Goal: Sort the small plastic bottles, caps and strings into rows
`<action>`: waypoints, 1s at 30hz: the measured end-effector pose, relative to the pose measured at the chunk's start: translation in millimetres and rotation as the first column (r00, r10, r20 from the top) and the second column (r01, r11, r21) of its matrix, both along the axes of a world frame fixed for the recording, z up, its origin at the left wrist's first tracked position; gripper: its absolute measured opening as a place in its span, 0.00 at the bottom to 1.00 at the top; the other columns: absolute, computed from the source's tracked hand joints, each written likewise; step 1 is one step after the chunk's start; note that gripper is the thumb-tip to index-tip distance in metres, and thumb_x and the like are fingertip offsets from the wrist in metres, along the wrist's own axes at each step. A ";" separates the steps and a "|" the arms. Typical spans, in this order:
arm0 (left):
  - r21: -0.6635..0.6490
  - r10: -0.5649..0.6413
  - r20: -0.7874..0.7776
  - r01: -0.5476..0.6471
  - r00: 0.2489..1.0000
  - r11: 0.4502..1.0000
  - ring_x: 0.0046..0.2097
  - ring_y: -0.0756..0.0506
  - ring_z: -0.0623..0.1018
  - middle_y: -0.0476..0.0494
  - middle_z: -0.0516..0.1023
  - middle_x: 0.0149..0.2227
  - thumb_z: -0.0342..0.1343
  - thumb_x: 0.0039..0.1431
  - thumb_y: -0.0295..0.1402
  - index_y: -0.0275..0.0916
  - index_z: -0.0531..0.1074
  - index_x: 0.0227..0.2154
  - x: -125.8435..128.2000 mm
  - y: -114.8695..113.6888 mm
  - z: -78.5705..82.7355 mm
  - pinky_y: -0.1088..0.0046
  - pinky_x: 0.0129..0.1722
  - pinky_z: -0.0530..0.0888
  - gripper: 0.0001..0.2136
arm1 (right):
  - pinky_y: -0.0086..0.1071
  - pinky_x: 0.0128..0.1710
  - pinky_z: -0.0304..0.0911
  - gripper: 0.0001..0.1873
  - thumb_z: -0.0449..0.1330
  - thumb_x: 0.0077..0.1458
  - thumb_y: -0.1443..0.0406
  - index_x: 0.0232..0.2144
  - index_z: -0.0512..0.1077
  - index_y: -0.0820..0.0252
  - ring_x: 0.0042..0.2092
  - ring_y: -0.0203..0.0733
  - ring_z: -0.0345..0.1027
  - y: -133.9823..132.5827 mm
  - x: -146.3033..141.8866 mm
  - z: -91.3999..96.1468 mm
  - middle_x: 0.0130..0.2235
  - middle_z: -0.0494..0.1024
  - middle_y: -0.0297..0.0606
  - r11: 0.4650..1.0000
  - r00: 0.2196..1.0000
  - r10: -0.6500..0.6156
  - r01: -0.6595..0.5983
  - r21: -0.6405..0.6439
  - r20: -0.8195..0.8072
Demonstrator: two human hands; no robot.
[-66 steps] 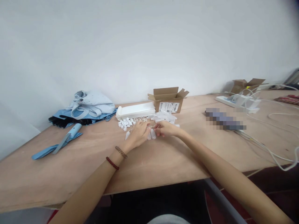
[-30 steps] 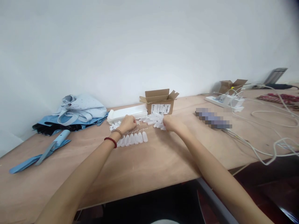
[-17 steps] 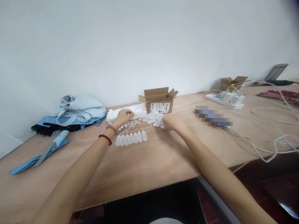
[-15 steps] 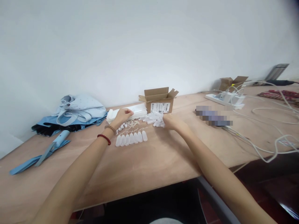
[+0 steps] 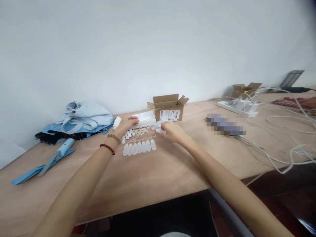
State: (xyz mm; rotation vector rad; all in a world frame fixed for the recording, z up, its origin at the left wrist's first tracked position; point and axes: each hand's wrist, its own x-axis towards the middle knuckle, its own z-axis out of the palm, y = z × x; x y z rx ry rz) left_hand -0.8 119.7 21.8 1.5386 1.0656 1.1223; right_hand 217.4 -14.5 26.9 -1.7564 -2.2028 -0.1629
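My left hand (image 5: 127, 125) rests over the near-left part of a stack of white flat packets (image 5: 146, 117), its fingers curled together; what they hold, if anything, is hidden. My right hand (image 5: 172, 132) pinches a frosted white plastic tag (image 5: 161, 130) at the pile of loose tags (image 5: 153, 125). In front of the hands lies a neat row of several frosted tags with cords (image 5: 139, 147). Between that row and the packets are small white pieces (image 5: 128, 134) and a tangle of cream cords (image 5: 140, 132).
An open cardboard box (image 5: 169, 108) stands behind the pile. On the left lie a blue umbrella (image 5: 65, 147) and a pale fabric bag (image 5: 86, 115). To the right are a blurred-out device (image 5: 224, 125), a white power strip (image 5: 229, 106), loose cables (image 5: 278, 168) and another box (image 5: 247, 89).
My right hand has moved left across the loose tags, and a tag now shows at its fingertips. My left hand has shifted slightly left and down, staying by the packets.
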 end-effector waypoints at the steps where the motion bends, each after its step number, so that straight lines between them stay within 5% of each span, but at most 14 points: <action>1: 0.006 0.004 -0.005 -0.004 1.000 1.000 0.31 0.50 0.75 0.43 0.77 0.29 0.67 0.38 0.31 0.31 0.74 0.29 1.1 1.0 0.8 0.71 0.36 0.73 0.13 | 0.30 0.29 0.51 0.07 0.55 0.55 0.64 0.34 0.68 0.63 0.37 0.43 0.68 1.2 0.2 -1.5 0.38 0.75 0.45 1.000 1.000 0.008 -0.008 0.006 -0.001; 6: 0.034 -0.001 -0.019 0.002 1.000 0.999 0.28 0.52 0.72 0.46 0.75 0.26 0.66 0.39 0.35 0.32 0.76 0.27 6.1 -7.2 7.0 0.74 0.33 0.71 0.13 | 0.30 0.29 0.50 0.07 0.56 0.55 0.63 0.33 0.68 0.62 0.37 0.43 0.68 6.1 1.1 -7.6 0.38 0.75 0.45 0.999 0.998 0.030 -0.027 0.045 -0.058; 11: 0.105 -0.100 -0.137 0.115 0.985 0.988 0.25 0.52 0.69 0.47 0.73 0.24 0.64 0.45 0.40 0.33 0.76 0.27 9.2 -46.1 6.1 0.75 0.28 0.67 0.13 | 0.29 0.31 0.52 0.07 0.57 0.54 0.62 0.33 0.68 0.60 0.36 0.40 0.67 6.7 -5.2 -12.6 0.36 0.76 0.40 0.991 0.965 0.087 -0.059 0.116 -0.247; 16: -0.014 -0.191 0.027 0.192 0.981 0.981 0.27 0.53 0.69 0.48 0.73 0.25 0.65 0.44 0.41 0.33 0.76 0.28 14.4 -77.1 -5.8 0.76 0.28 0.67 0.14 | 0.29 0.33 0.54 0.06 0.57 0.53 0.65 0.34 0.67 0.61 0.37 0.40 0.67 12.4 -9.7 -22.3 0.35 0.75 0.39 0.984 0.929 0.157 -0.118 0.133 -0.336; 30: 0.014 -0.242 0.057 0.242 0.969 0.970 0.25 0.53 0.69 0.50 0.71 0.24 0.62 0.48 0.39 0.35 0.74 0.35 14.3 -90.7 -20.5 0.76 0.27 0.67 0.14 | 0.29 0.32 0.55 0.04 0.58 0.53 0.67 0.33 0.69 0.62 0.36 0.40 0.67 5.7 -21.0 -21.5 0.35 0.75 0.40 0.967 0.893 0.251 -0.218 0.129 -0.373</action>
